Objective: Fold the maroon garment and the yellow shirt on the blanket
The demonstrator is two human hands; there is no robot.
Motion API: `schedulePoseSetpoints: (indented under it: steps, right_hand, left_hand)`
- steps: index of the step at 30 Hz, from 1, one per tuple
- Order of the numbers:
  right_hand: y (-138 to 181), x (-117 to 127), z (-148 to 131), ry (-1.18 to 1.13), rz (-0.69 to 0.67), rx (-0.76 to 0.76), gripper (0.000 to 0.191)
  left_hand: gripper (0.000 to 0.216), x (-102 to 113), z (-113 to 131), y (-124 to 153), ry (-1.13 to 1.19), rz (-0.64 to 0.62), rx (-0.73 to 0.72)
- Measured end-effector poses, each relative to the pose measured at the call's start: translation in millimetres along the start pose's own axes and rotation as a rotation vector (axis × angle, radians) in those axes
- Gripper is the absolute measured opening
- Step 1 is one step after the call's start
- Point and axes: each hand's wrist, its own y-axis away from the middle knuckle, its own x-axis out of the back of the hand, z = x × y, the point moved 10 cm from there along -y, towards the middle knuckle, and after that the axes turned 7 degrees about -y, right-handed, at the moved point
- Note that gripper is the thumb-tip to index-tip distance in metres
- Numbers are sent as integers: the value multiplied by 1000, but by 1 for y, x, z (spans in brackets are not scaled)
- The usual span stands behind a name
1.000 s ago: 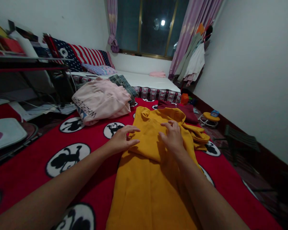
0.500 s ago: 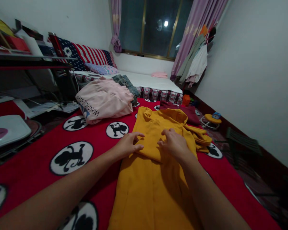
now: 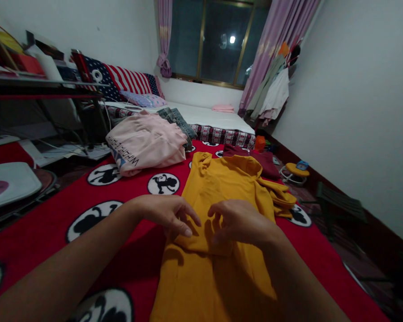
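Note:
A mustard-yellow long garment (image 3: 226,179) lies lengthwise on the red blanket (image 3: 127,250) in front of me. A yellow sleeve (image 3: 199,243) is folded across its front, its lower edge crossing below my hands. My left hand (image 3: 171,213) is over the left side of this sleeve, fingers bent and apart, with nothing in them. Facing it, my right hand (image 3: 238,221) hovers over or rests on the sleeve's right part, fingers curled but apart; whether they touch the cloth I cannot tell. Another bunched yellow sleeve (image 3: 280,197) sticks out at the garment's far right.
A folded pink sweatshirt (image 3: 147,143) and jeans (image 3: 179,120) lie at the back left. A dark red garment (image 3: 268,163) is behind the yellow one. At the left stands a cluttered desk (image 3: 47,91); at the right, a small stool (image 3: 297,170) and a dark folding stool (image 3: 340,203).
Both hands have moved nearer to me over the garment. The folded sleeve's lower edge now lies further down the front. The fingers of both hands point more downward.

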Motion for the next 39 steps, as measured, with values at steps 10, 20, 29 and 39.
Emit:
schedulePoseSetpoints:
  steps: [10, 20, 29, 39]
  right_hand:
    - [1, -32, -47, 204, -154, 132, 25]
    - [-21, -9, 7, 61, 160, -57, 26]
    - [-20, 25, 102, -330, 527, -262, 24]
    - [87, 36, 271, 29, 524, -904, 48]
  left_hand:
    - [21, 39, 21, -9, -490, 556, -179]
    - [38, 23, 36, -18, -762, 815, -160]
    - [61, 7, -7, -55, -940, 734, -86]
    - [61, 5, -2, -53, -960, 756, -54]
